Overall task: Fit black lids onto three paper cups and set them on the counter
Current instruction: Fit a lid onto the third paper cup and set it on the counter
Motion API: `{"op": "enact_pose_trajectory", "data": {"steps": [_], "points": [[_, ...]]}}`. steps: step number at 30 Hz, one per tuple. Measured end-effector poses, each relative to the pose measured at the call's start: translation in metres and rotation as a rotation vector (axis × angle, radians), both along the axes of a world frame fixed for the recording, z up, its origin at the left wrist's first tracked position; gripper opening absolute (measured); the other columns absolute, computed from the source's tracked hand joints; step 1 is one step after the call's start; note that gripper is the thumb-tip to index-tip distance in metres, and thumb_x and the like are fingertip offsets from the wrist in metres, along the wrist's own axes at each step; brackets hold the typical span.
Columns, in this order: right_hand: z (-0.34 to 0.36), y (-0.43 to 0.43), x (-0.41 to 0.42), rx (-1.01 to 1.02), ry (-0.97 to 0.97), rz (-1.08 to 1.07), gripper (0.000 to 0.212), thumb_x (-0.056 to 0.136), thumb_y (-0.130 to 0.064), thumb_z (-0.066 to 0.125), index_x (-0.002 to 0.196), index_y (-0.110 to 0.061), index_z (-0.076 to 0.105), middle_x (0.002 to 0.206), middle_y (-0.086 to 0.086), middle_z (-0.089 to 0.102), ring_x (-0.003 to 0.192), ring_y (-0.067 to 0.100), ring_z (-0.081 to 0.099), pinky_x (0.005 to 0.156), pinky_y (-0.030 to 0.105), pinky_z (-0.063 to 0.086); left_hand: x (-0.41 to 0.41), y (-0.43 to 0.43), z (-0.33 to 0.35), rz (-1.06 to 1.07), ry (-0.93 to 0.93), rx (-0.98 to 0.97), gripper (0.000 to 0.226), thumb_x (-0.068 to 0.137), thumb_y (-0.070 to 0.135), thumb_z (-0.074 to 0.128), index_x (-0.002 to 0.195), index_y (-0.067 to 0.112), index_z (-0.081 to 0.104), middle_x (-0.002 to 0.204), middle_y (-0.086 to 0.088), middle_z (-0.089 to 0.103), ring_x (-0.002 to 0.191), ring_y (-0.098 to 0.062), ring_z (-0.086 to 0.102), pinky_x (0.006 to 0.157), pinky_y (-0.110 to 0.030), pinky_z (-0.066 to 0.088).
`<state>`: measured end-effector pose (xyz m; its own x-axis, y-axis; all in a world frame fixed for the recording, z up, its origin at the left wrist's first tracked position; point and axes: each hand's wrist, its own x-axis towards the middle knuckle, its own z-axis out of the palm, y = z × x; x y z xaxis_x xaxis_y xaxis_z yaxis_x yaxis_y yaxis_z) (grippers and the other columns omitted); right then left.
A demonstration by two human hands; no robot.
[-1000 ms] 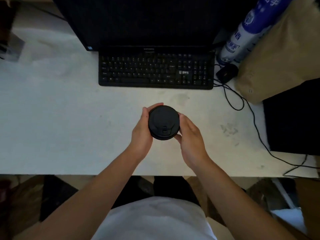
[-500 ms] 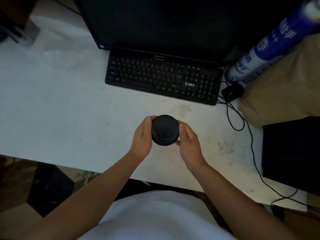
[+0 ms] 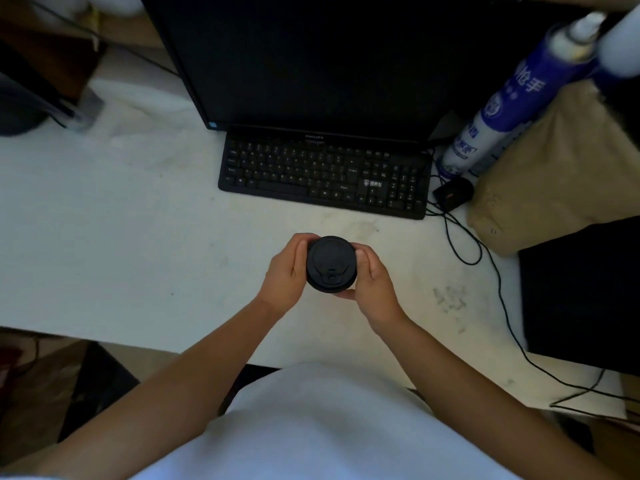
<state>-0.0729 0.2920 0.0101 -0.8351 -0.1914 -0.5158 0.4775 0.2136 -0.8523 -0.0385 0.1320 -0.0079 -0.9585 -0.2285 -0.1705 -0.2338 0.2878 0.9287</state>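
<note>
Change noted: against the two preceding views, the grip is unaltered. Both hands remain on the black lid (image 3: 331, 264) in front of the keyboard (image 3: 325, 171), towards its right half. The lid now shows somewhat smaller in relation to the keyboard. This suggests it is being carried down towards the counter (image 3: 104, 220), though the head has also moved, so the point is not settled.

Left hand (image 3: 284, 271): fingers curled round the rim on the side away from the mouse (image 3: 453, 194), clamped on it. Right hand (image 3: 375, 282): thumb laid on the rim on the mouse side, fingers wrapped underneath along the near edge, likewise clamped.

Lid: level, sip tab turned away from the keyboard and towards the person. It appears seated evenly. Judgement: the fitting step on this unit is done or in its final press, and setting it down is what remains.

Containers: the paper cup is entirely hidden beneath the lid and the hands. Its contents cannot be determined, nor whether its base touches the counter. No other cups or lids appear, so the count out of three cannot be confirmed.

Brown paper bag (image 3: 561, 168), beyond the mouse from the keyboard: contents not visible. A blue and white spray can (image 3: 491, 116) leans against it.
</note>
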Motion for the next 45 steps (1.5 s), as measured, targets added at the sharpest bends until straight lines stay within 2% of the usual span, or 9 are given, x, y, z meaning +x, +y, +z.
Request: {"op": "enact_pose_trajectory", "data": {"steps": [11, 16, 18, 20, 23, 28, 32, 37, 45], "points": [[0.013, 0.003, -0.016, -0.007, -0.058, -0.039, 0.024, 0.108, -0.03, 0.043, 0.111, -0.014, 0.061, 0.113, 0.002, 0.061, 0.103, 0.016, 0.061, 0.068, 0.046, 0.065, 0.003, 0.012, 0.011, 0.009, 0.114, -0.03, 0.033, 0.1, 0.021, 0.037, 0.126, 0.015, 0.057, 0.113, 0.02, 0.061, 0.106, 0.01, 0.059, 0.088, -0.006, 0.046], [0.013, 0.004, -0.005, -0.152, -0.189, -0.156, 0.03, 0.11, -0.025, 0.039, 0.116, -0.008, 0.063, 0.124, 0.007, 0.065, 0.117, 0.023, 0.061, 0.083, 0.045, 0.062, 0.015, 0.027, 0.011, 0.2, 0.126, -0.02, 0.03, 0.103, 0.011, 0.039, 0.126, 0.017, 0.058, 0.114, 0.018, 0.062, 0.106, 0.017, 0.056, 0.088, -0.003, 0.043], [0.011, 0.004, 0.005, -0.24, -0.213, -0.203, 0.03, 0.11, -0.02, 0.039, 0.121, -0.007, 0.064, 0.127, 0.007, 0.066, 0.122, 0.024, 0.061, 0.09, 0.039, 0.058, 0.021, 0.031, 0.009, 0.294, 0.068, 0.004, 0.028, 0.108, 0.012, 0.036, 0.125, 0.021, 0.057, 0.112, 0.016, 0.063, 0.106, 0.013, 0.057, 0.091, -0.009, 0.047], [0.009, 0.005, 0.013, -0.317, -0.229, -0.239, 0.031, 0.109, -0.019, 0.041, 0.124, -0.009, 0.066, 0.129, 0.006, 0.068, 0.123, 0.022, 0.06, 0.1, 0.038, 0.053, 0.026, 0.036, 0.009, 0.354, 0.014, 0.08, 0.026, 0.11, 0.017, 0.034, 0.122, 0.02, 0.057, 0.111, 0.017, 0.062, 0.104, 0.005, 0.06, 0.092, -0.027, 0.054], [0.006, 0.006, 0.021, -0.364, -0.215, -0.218, 0.032, 0.109, -0.021, 0.042, 0.125, -0.013, 0.068, 0.126, 0.003, 0.071, 0.123, 0.017, 0.061, 0.109, 0.038, 0.047, 0.032, 0.04, 0.01, 0.394, -0.034, 0.133, 0.021, 0.109, 0.022, 0.038, 0.116, 0.02, 0.057, 0.107, 0.014, 0.062, 0.095, 0.0, 0.064, 0.082, -0.038, 0.06], [0.006, 0.009, 0.018, -0.247, -0.154, -0.119, 0.032, 0.11, -0.029, 0.041, 0.121, -0.02, 0.07, 0.123, 0.001, 0.071, 0.123, 0.018, 0.061, 0.094, 0.032, 0.054, 0.03, 0.036, 0.011, 0.413, -0.159, 0.121, 0.025, 0.109, 0.031, 0.036, 0.112, 0.017, 0.056, 0.113, -0.004, 0.062, 0.099, -0.014, 0.062, 0.074, -0.035, 0.06], [0.007, 0.011, 0.012, -0.157, -0.151, -0.031, 0.034, 0.108, -0.039, 0.041, 0.118, -0.025, 0.071, 0.122, 0.0, 0.07, 0.119, 0.017, 0.061, 0.087, 0.035, 0.058, 0.03, 0.034, 0.012, 0.384, -0.225, 0.166, 0.03, 0.109, 0.039, 0.032, 0.106, 0.021, 0.056, 0.112, -0.003, 0.062, 0.103, -0.023, 0.063, 0.073, -0.036, 0.059], [0.004, 0.012, 0.01, -0.122, -0.149, -0.002, 0.041, 0.108, -0.042, 0.038, 0.126, -0.021, 0.069, 0.126, 0.004, 0.069, 0.12, 0.019, 0.061, 0.09, 0.039, 0.059, 0.033, 0.032, 0.008, 0.327, -0.242, 0.155, 0.033, 0.107, 0.046, 0.031, 0.111, 0.024, 0.055, 0.109, 0.005, 0.062, 0.1, -0.016, 0.065, 0.069, -0.034, 0.059], [-0.003, 0.008, 0.019, -0.038, -0.036, 0.046, 0.037, 0.109, -0.038, 0.035, 0.125, -0.023, 0.065, 0.119, -0.002, 0.067, 0.106, 0.008, 0.063, 0.084, 0.037, 0.062, 0.032, 0.011, 0.006, 0.258, -0.178, 0.039, 0.021, 0.108, 0.035, 0.038, 0.099, 0.032, 0.057, 0.104, 0.005, 0.066, 0.098, -0.02, 0.066, 0.07, -0.038, 0.061]]}}
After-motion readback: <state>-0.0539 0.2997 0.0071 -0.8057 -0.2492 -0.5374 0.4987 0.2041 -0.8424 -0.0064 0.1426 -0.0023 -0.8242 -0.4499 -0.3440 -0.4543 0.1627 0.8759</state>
